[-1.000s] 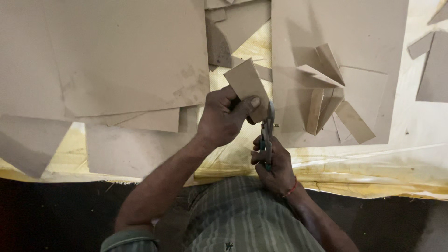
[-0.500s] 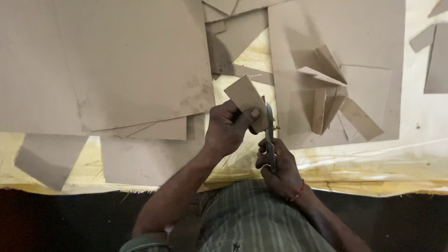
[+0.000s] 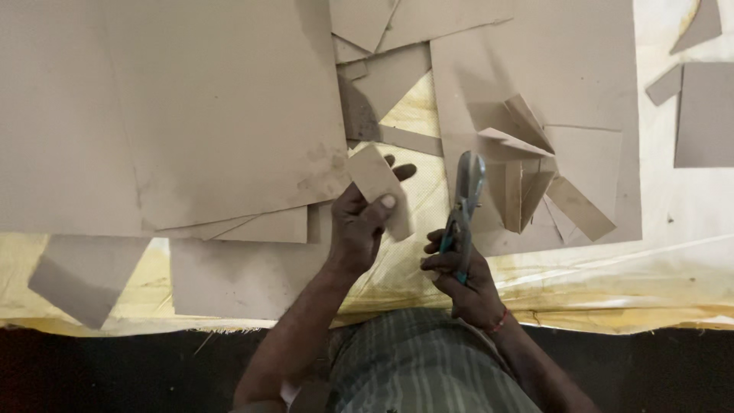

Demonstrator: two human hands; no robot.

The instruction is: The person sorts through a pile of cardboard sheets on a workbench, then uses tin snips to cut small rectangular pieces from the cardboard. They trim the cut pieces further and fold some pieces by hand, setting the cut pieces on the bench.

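Note:
My left hand [image 3: 359, 222] pinches a small brown cardboard piece [image 3: 376, 183] between thumb and fingers, holding it up over the work surface. My right hand [image 3: 462, 275] grips the blue handles of a pair of metal scissors [image 3: 465, 203], blades pointing away from me and set apart from the piece, a short gap to its right. Both forearms reach out from my lap, which is covered in striped green cloth [image 3: 428, 367].
A large brown cardboard sheet [image 3: 168, 115] lies at the left. Another sheet [image 3: 566, 84] at the right bears a pile of cut offcuts [image 3: 535, 176]. Loose scraps [image 3: 703, 107] lie far right and one [image 3: 76, 275] at lower left, all on a yellowish woven mat [image 3: 612, 283].
The scissors have come off the cardboard piece and now sit to its right. My left hand has shifted the piece slightly left, away from the blades.

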